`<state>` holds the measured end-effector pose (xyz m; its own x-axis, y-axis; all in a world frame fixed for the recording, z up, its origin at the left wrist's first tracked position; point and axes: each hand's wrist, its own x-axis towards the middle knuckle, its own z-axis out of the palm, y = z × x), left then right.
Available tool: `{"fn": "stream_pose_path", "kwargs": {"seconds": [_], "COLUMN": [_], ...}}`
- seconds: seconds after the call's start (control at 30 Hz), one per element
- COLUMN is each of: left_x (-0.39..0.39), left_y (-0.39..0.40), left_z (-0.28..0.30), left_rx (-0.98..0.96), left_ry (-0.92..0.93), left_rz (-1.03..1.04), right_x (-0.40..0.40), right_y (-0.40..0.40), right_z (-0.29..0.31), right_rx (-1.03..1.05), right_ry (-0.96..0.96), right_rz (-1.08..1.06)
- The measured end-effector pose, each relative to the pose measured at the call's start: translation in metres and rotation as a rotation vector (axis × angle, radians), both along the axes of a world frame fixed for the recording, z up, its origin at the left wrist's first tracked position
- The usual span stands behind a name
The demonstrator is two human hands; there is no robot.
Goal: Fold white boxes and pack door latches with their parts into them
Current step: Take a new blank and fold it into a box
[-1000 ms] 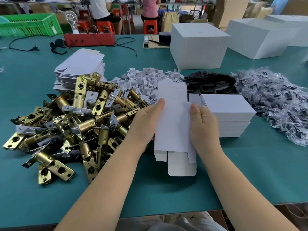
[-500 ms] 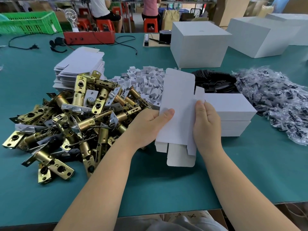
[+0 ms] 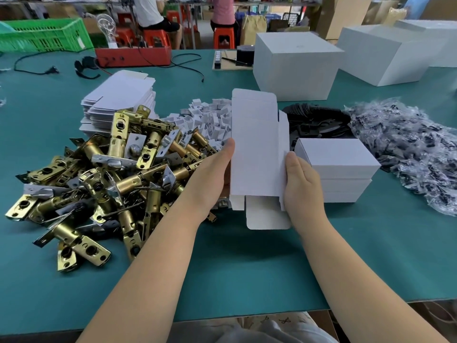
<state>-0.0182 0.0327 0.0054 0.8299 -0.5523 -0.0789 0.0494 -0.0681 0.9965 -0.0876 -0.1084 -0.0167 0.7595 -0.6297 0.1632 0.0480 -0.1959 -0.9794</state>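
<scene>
A white unfolded box [image 3: 256,149] stands tilted above the green table, its top flap up and its bottom flaps hanging open. My left hand [image 3: 210,177] grips its left edge, thumb on the front face. My right hand [image 3: 303,184] holds its right edge, where a side panel has opened out. A heap of brass and silver door latches [image 3: 103,174] lies at the left. A stack of flat white box blanks [image 3: 121,97] sits behind the heap.
Closed small white boxes [image 3: 336,167] are stacked at the right. Behind the held box lie small white card pieces [image 3: 210,120] and black plates [image 3: 319,122]. Clear bags of parts [image 3: 408,149] spread at far right. Big white cartons [image 3: 296,65] stand at the back.
The box has been raised and turned more upright, its top flap lifted. Both hands have slid to its side edges and its right side has opened out.
</scene>
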Motion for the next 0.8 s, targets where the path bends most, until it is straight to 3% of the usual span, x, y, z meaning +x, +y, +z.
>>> {"fn": "stream_pose_path", "kwargs": {"seconds": [0.1,0.27,0.47,0.8], "left_x": [0.0002,0.0021,0.0015,0.0025], "left_y": [0.0013,0.0042,0.0052,0.0059], "left_z": [0.0001,0.003,0.0036,0.0035], "left_rx": [-0.117,-0.26,-0.208,-0.137], "left_ry": [0.076,0.14,0.072,0.062], "left_rz": [0.012,0.014,-0.03,-0.067], "right_x": [0.0008,0.0003,-0.0003,0.0005], "right_y": [-0.0014,0.0006,0.0053,0.002], "right_z": [-0.0038,-0.0052,-0.0035,-0.0019], "right_rx": [0.041,-0.141,-0.204,-0.005], "right_ry": [0.008,-0.03,0.012,-0.007], "right_rz": [0.021,0.037,0.115,0.185]}}
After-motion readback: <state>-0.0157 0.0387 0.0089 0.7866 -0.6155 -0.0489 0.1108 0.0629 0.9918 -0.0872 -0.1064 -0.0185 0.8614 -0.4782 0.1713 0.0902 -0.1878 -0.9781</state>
